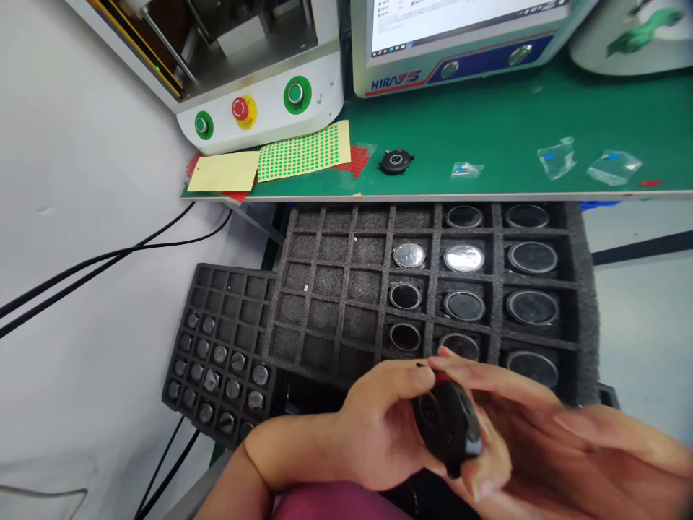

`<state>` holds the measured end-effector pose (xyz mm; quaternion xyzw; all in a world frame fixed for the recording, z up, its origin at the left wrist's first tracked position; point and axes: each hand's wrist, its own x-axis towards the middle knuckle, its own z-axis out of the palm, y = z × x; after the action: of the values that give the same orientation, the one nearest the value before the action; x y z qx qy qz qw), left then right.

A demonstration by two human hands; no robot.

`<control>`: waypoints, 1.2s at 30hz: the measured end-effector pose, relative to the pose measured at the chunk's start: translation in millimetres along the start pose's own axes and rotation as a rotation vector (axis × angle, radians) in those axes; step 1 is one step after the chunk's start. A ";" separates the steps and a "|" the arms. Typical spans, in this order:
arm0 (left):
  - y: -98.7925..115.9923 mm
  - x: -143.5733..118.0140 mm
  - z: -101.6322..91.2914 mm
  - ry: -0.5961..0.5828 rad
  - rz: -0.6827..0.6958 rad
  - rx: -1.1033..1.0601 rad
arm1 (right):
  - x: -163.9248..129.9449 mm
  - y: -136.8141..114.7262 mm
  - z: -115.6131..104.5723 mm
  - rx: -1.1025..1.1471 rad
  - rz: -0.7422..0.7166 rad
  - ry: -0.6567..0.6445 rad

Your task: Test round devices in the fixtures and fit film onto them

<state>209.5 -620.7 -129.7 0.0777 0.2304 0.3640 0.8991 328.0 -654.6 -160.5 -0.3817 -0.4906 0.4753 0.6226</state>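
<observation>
Black round part (447,430) sits near the bottom edge, just in front of the foam tray (336,289). Left hand (379,426) grips its left side, thumb and fingers closed on it. Right hand (530,426) supports it from the right, fingers wrapped beneath. Tray's right compartments hold round discs (464,258). Left, a smaller tray (219,347). Far, the green bench (487,123).

Two foam trays (325,289), three green buttons (295,94).
</observation>
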 end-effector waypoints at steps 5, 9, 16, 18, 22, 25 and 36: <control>-0.7 7.7 2.2 -0.176 0.080 -0.019 | 18.0 -9.5 7.9 0.079 -0.179 -0.008; -2.2 5.3 4.6 -0.315 0.061 -0.078 | 24.6 -23.7 15.2 0.018 -0.273 -0.030; 11.1 -16.5 27.0 -0.340 0.055 -0.013 | 25.7 -59.5 25.4 -0.146 -0.315 -0.055; 17.8 -24.9 35.7 -0.343 0.081 0.048 | 25.7 -69.2 31.4 -0.125 -0.356 -0.089; 30.0 -41.2 54.6 -0.345 0.143 0.127 | 29.5 -83.9 48.5 -0.125 -0.483 -0.077; 37.7 -48.2 70.2 -0.430 0.217 0.126 | 36.7 -93.9 59.3 -0.091 -0.540 -0.085; 86.8 -9.3 112.7 -0.582 0.312 0.161 | 102.8 -94.8 51.1 -0.141 -0.661 -0.074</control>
<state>203.0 -561.2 -0.3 0.2833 -0.0226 0.4403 0.8517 305.7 -579.2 -34.2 -0.2269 -0.6416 0.2262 0.6969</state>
